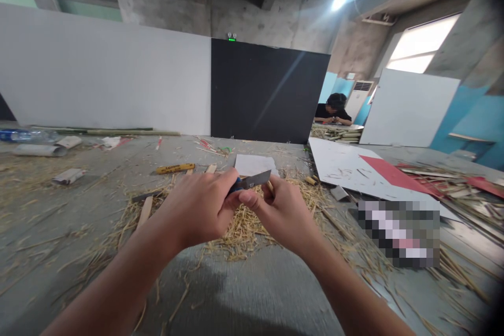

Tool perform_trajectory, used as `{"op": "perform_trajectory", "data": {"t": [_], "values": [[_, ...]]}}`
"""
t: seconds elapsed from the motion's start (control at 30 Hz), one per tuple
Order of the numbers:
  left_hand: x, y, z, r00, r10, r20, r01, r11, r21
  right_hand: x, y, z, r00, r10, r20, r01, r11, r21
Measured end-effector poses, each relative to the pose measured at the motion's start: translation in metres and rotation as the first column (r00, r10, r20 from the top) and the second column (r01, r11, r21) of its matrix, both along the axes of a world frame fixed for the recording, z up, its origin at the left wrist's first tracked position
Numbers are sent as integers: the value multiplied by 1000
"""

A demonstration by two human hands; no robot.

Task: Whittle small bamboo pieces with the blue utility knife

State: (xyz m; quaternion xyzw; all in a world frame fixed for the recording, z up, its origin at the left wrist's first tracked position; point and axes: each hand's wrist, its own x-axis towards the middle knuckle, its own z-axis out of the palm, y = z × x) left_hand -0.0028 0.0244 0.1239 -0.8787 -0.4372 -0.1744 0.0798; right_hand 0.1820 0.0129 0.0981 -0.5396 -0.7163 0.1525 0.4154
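Observation:
My left hand [199, 205] is closed around the blue handle of a knife [258, 180]. Its broad grey blade points right, towards my other hand. My right hand [289, 212] is closed on a thin bamboo strip [270, 188], of which only a short pale end shows between the fingers. The right thumb reaches left, just under the blade, close to the left thumb. Whether the blade touches the strip I cannot tell. Below both hands lies a heap of straw-coloured shavings [246, 223] on the grey table [252, 294].
A yellow marker-like stick [175, 168] and a white sheet [255, 164] lie beyond my hands. Flat wooden pieces [145, 211] are at left, with a plastic bottle [41, 135] farther off. White and red boards [342, 168] and bamboo strips [464, 189] lie right. Another person [334, 109] sits in the background.

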Motion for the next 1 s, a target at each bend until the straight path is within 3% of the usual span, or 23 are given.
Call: {"op": "perform_trajectory", "data": {"t": [0.23, 0.67, 1.0], "values": [[0, -1, 3, 999, -36, -32, 36, 999, -6, 2, -4, 6, 999, 34, -2, -34, 999, -35], [7, -5, 2, 995, 78, -63, -77, 997, 17, 1, -4, 5, 972, -153, 179, 132, 983, 123], [14, -4, -2, 994, 108, -29, -108, 994, 11, 0, 3, 1, 964, -177, 196, 167, 984, 68]]}}
